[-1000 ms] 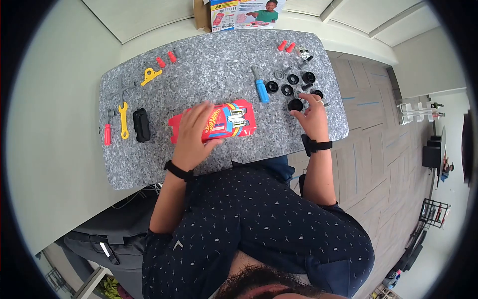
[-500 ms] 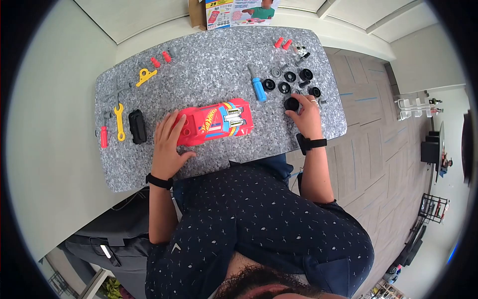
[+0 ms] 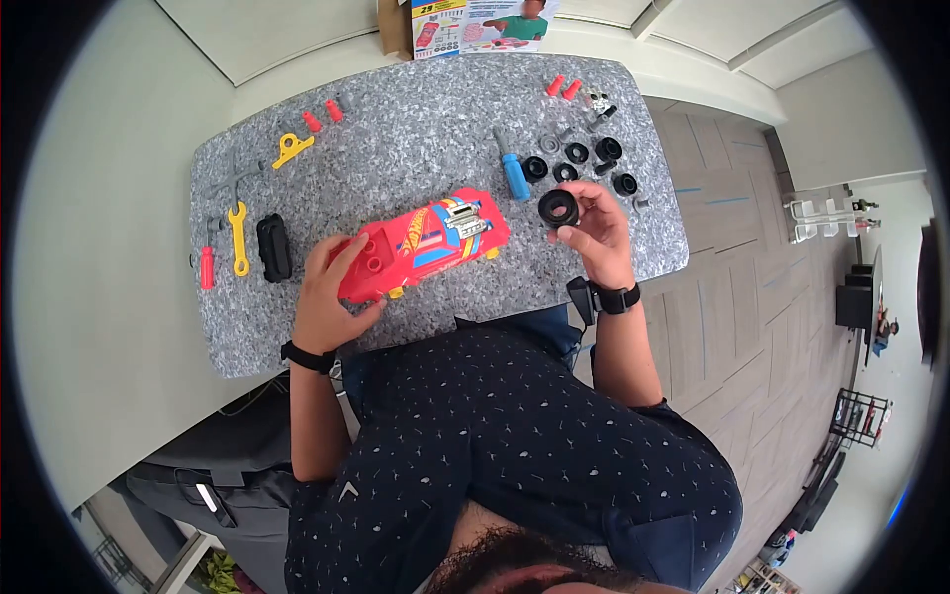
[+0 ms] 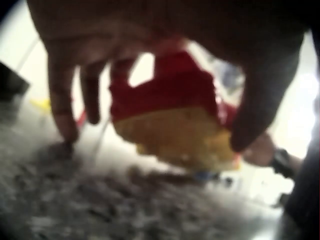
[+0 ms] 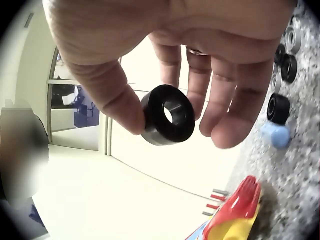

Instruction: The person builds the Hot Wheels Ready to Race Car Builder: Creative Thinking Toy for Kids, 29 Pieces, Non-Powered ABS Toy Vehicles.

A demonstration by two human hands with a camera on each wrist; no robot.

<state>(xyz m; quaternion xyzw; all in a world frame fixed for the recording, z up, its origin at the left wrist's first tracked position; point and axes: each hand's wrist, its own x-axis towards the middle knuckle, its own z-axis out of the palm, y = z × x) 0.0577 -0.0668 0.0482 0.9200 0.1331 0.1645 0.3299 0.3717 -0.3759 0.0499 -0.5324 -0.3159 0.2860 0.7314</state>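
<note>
A red toy car (image 3: 430, 243) with yellow, blue and white decals lies on the speckled table (image 3: 416, 119), its yellow base showing along the near side. My left hand (image 3: 327, 297) grips one end of the car, thumb on the near side and fingers over the far side. The left wrist view is blurred but shows the yellow underside (image 4: 175, 137) lifted and tilted between thumb and fingers. Above the table, my right hand (image 3: 606, 238) pinches a black toy wheel (image 5: 156, 120) between thumb and fingers, its hole plainly visible. The other fingers hang beside it.
Several black wheels (image 3: 609, 148) and small grey parts lie beyond my right hand, beside a blue-handled screwdriver (image 3: 516, 178). At left are a yellow wrench (image 3: 238, 243), red screwdriver (image 3: 207, 267) and black plastic part (image 3: 273, 247). A printed box (image 3: 485, 28) stands behind the table.
My right hand has picked up the black wheel and brought it left, towards the car. My left hand has slid to the car's left end, and the car has turned and tilted.
</note>
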